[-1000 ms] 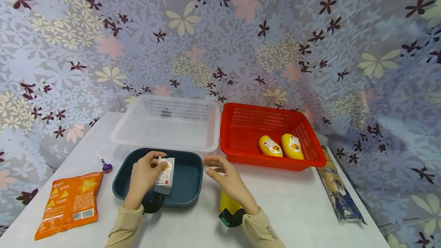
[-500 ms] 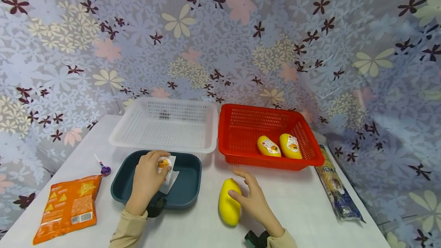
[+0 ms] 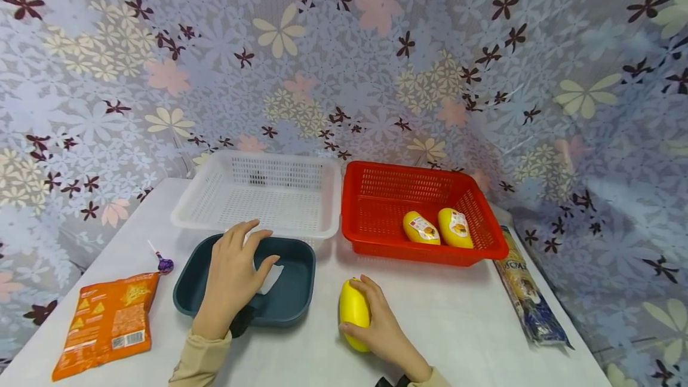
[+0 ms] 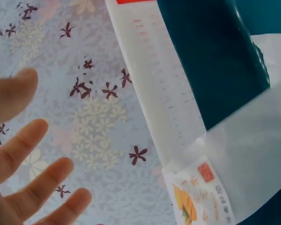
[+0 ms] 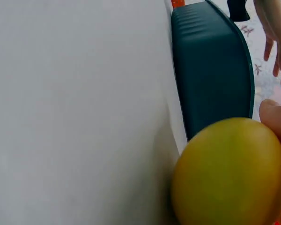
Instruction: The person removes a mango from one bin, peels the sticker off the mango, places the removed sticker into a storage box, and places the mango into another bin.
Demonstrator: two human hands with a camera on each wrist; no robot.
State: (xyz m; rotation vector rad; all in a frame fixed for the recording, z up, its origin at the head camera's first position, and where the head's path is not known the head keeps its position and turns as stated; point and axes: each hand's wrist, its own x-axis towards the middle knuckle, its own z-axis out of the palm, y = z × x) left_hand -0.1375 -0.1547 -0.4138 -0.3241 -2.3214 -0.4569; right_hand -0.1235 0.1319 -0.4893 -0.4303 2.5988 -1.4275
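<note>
My left hand (image 3: 231,273) hovers over the dark teal tray (image 3: 298,303) with its fingers spread, holding nothing. Beneath it lies a white paper sheet (image 3: 270,279), mostly covered by the hand in the head view. The left wrist view shows this paper (image 4: 253,145) crossing the tray's rim area, with a printed sticker (image 4: 199,194) bearing an orange fruit picture. To the right of the tray, a plain yellow mango (image 3: 355,312) rests on the white table. My right hand (image 3: 381,324) grips it from the right, thumb near the front and fingers at the far end.
Behind the tray stands a white mesh basket (image 3: 269,208). Beside it, a red basket (image 3: 376,246) contains two mangoes (image 3: 421,229) with stickers. An orange snack bag (image 3: 110,321) and a lollipop (image 3: 164,263) lie left; a long blue-and-gold packet (image 3: 529,294) lies right.
My left hand has let go of the white paper and spread its fingers. My right hand has moved from beside the tray to the mango and now grips it.
</note>
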